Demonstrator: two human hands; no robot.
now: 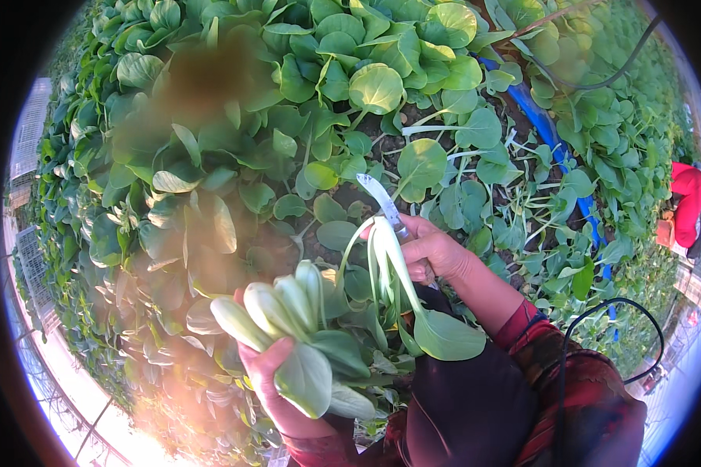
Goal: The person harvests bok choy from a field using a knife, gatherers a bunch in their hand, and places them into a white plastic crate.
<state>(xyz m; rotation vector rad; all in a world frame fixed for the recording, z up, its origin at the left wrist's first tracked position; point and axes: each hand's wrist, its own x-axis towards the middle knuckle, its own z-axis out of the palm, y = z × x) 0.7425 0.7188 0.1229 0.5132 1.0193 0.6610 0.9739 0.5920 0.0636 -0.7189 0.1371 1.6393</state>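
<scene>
My left hand (269, 362) grips several heads of bok choy (292, 321), their pale stem bases pointing up and to the left and the green leaves hanging over the hand. In my right hand (432, 251) is a knife with a curved, soiled blade (380, 195) pointing up and left. Against that blade the same hand holds a bundle of thin pale stalks (388, 251) by their top ends. A round leaf (450, 334) hangs from the bundle beside my dark-clothed knee.
Dense leafy greens (339, 41) surround me. Cut leaves and stalks (520, 204) lie on the soil to the right, beside a blue hose (555, 140). Black cable (613, 300) loops near my right sleeve. A person in red (686, 204) is at the far right.
</scene>
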